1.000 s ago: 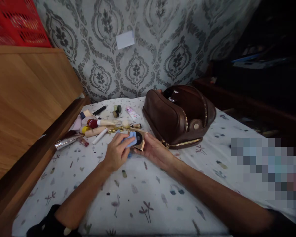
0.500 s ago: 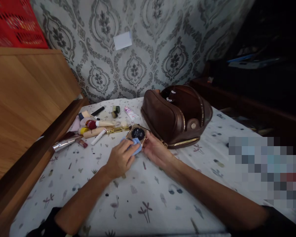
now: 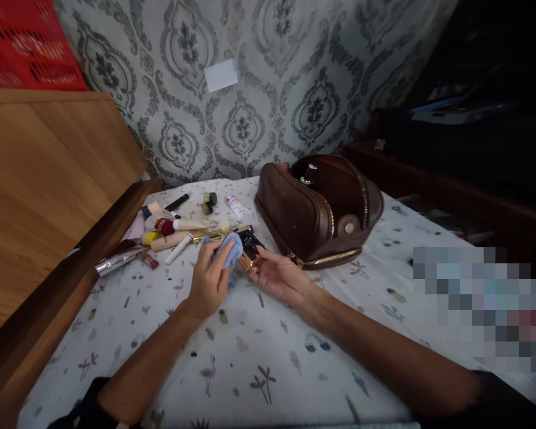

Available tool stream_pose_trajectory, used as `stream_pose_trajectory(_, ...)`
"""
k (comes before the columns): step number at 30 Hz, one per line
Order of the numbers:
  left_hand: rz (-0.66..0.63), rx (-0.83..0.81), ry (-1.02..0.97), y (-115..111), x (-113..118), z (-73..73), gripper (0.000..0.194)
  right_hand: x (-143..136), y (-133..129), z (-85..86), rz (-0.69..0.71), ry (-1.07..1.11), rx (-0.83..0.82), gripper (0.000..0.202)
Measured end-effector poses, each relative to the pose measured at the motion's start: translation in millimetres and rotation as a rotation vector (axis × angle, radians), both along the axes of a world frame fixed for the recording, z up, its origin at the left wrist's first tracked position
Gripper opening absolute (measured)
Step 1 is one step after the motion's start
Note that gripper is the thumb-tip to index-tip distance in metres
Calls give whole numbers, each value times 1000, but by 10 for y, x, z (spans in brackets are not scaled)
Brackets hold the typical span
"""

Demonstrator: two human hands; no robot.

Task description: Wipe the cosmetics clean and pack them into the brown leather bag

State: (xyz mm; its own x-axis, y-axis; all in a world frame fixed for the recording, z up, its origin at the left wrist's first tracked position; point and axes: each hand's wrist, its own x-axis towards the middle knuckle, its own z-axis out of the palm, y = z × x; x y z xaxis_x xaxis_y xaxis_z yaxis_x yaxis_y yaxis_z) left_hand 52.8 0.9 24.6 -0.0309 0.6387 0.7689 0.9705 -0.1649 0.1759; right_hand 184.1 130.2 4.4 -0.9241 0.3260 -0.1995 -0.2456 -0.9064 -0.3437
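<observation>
My left hand [image 3: 211,275] is closed around a crumpled light blue cloth [image 3: 229,250]. Just to its right, my right hand [image 3: 279,275] grips a gold-edged compact [image 3: 250,245] with a dark face, tilted, its thumb on the near edge. Cloth and compact are close together; I cannot tell if they touch. Beyond the hands lie a gold tube [image 3: 208,236], a white tube [image 3: 178,249] and a pile of cosmetics with a dark red-labelled bottle [image 3: 164,225]. A brown leather bag [image 3: 295,208] stands unzipped behind my right hand.
Two small dark jars [image 3: 209,198] and a pink-and-white squeeze tube [image 3: 237,205] lie near the wall. A wooden panel [image 3: 53,173] borders the left side, with a red plastic basket [image 3: 31,47] above it. The patterned sheet [image 3: 250,357] spreads beneath everything.
The blue cloth has come off the compact's face and moved slightly left and up with my left hand. My right hand has tilted the compact, turning its face.
</observation>
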Motion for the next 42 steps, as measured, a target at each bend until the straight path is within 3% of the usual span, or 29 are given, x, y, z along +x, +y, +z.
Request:
stream_pose_trajectory(6, -116, -32, 85, 7, 61, -65, 57, -39, 108, -105, -93, 45, 58, 10)
stream_pose_trajectory(9, -142, -18, 86, -5, 53, -50, 53, -38, 121, -120, -54, 75, 80, 14)
stream_pose_trajectory(16, 0, 52, -133, -19, -33, 70, 43, 30, -11, 45, 158, 54, 63, 19)
stream_pose_trajectory(19, 27, 62, -231, -9, -23, 95, 38, 51, -73, 78, 175, 46, 180, 34)
stream_pose_trajectory(24, 0, 38, -295, -5, 32, 108, 38, 60, -102, 69, 188, 27, 336, 29)
stream_pose_trajectory(31, 46, 17, -299, 16, -37, 56, 38, 74, -85, 123, 236, 114, 348, 30)
stream_pose_trajectory(36, 48, -47, -329, 56, -80, -45, 37, 81, -67, 155, 147, 115, 268, 27)
stream_pose_trajectory(42, -62, -60, -239, 36, 96, -107, 47, 43, -4, 100, 11, 69, 252, 22)
